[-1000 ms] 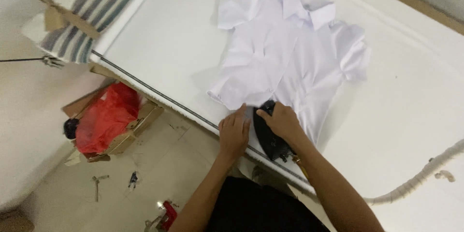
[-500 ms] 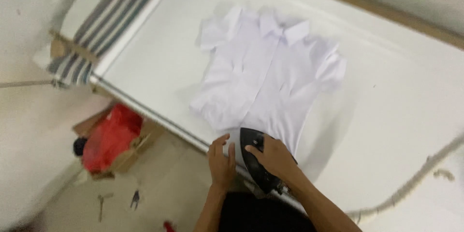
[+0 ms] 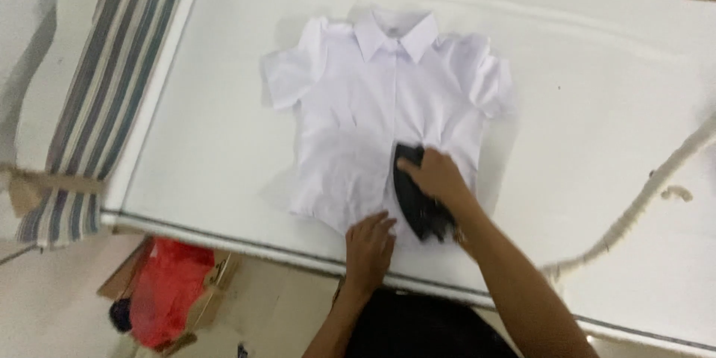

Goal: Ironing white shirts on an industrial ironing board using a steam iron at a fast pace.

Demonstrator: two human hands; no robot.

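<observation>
- I take the white shirt [image 3: 380, 112] as my landmark; it lies flat, front up, on the white padded table [image 3: 597, 104], collar at the far side and hem toward me, so its long axis runs straight away from my body.
- My right hand [image 3: 436, 177] is closed around the handle of a dark iron [image 3: 418, 194], which sits on the lower right part of the shirt, nose pointing up toward the collar, roughly along the shirt's long axis.
- My left hand [image 3: 371, 242] lies flat and spread on the shirt's hem, just beside the iron's heel; it grasps nothing, only presses the cloth down.
- The two hands are near one another but not touching, the left nearer to me, the right further up the shirt.
- The unpressed cloth lies ahead of the iron, toward the collar and the two short sleeves; the right hand is the nearer one to that part.
- A pale cord [image 3: 641, 201] snakes over the table to the right of the shirt; where it ends I cannot tell.
- Left of the shirt, off the table's edge, hangs a striped cloth [image 3: 97, 97]; below that, on the floor, a red bag [image 3: 171, 291] sits in a cardboard box.
- Count: one shirt, one iron, one cord, one striped cloth, one red bag, two hands.
</observation>
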